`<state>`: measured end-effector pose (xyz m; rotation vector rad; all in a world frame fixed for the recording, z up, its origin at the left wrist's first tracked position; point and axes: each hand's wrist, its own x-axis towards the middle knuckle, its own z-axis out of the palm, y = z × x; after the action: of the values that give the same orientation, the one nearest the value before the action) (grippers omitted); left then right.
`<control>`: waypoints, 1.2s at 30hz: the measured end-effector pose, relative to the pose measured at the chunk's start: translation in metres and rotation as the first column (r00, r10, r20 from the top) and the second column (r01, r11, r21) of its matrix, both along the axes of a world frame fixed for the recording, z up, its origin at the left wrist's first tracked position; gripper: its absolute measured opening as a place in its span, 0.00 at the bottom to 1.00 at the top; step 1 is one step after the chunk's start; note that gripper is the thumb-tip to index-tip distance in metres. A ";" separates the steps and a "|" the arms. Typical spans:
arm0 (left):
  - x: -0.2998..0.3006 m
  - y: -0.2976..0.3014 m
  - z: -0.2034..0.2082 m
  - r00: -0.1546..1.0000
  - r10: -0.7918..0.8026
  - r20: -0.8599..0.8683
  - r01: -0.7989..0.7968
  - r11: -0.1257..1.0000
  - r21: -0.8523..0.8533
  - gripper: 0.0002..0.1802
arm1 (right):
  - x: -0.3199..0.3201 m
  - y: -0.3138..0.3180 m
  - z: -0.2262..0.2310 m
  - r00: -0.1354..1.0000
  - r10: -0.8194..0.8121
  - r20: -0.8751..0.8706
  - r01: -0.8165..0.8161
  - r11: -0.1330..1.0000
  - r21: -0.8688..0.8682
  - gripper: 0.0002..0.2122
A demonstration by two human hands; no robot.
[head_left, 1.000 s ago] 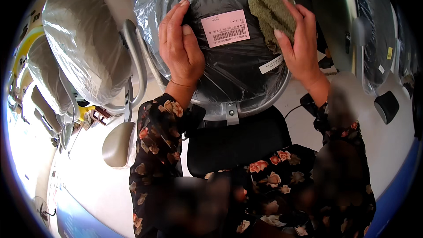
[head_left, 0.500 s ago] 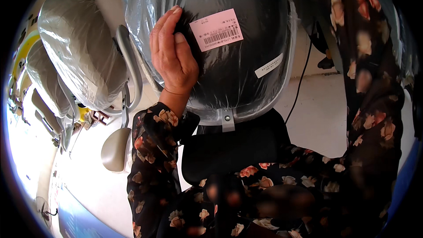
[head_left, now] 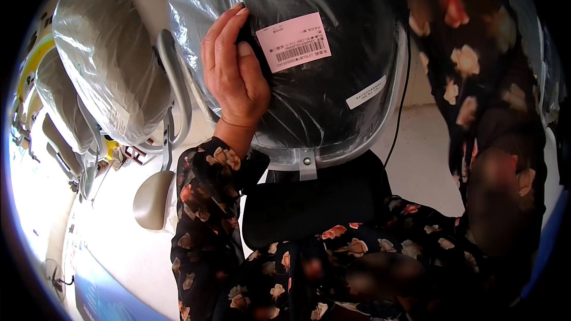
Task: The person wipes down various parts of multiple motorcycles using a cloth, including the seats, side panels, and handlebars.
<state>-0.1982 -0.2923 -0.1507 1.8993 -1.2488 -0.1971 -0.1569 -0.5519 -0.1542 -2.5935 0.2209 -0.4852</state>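
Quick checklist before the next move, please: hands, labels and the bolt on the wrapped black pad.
1. Left hand against the plastic-wrapped black pad: ok.
2. Right hand in view: not ok; only the right sleeve shows, reaching toward the top edge.
3. Pink label clear of the fingers: ok.
4. White label uncovered by a hand: ok.
5. Bolt present: ok.
6. Bolt tight: cannot tell.

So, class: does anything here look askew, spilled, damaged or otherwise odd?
No spill or damage shows. On the plastic-wrapped black cushion by the left hand, the pink label and white label both slant, right ends higher, so they look slightly askew.
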 end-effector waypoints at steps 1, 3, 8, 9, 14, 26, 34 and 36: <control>-0.001 0.000 0.001 1.000 0.006 0.009 -0.006 1.000 0.003 0.20 | -0.005 0.018 -0.001 0.995 0.103 -0.012 -0.103 0.994 0.032 0.20; -0.002 0.002 0.005 0.999 0.025 0.030 -0.025 1.000 0.011 0.18 | -0.018 0.045 -0.001 0.960 0.276 -0.041 -0.272 0.959 0.079 0.19; -0.006 0.005 0.011 0.999 0.053 0.010 -0.054 0.997 0.058 0.14 | -0.063 0.037 0.002 0.889 0.458 -0.018 -0.454 0.885 0.107 0.18; -0.005 0.005 0.011 0.999 0.036 0.025 -0.037 0.998 0.055 0.13 | -0.069 0.031 0.005 0.884 0.466 -0.042 -0.460 0.882 0.102 0.18; -0.004 0.001 0.009 1.000 0.013 0.015 -0.014 0.999 0.030 0.12 | -0.066 -0.031 -0.004 0.941 0.328 -0.085 -0.333 0.940 -0.068 0.21; -0.004 -0.002 0.004 0.997 -0.009 0.070 0.010 1.000 -0.007 0.12 | -0.152 -0.007 -0.002 0.981 -0.191 -0.040 0.194 0.978 0.079 0.22; -0.004 -0.003 0.008 0.992 -0.045 0.122 0.038 0.997 0.061 0.13 | -0.287 0.084 0.024 0.946 -0.317 -0.071 0.323 0.895 0.307 0.22; -0.004 -0.001 0.006 0.992 -0.034 0.122 0.025 0.997 0.073 0.13 | -0.308 0.091 0.021 0.912 -0.396 -0.109 0.386 0.739 0.552 0.20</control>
<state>-0.2022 -0.2936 -0.1444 1.9803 -1.3696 -0.1437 -0.4651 -0.4610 -0.1334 -1.9488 0.7961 -0.4915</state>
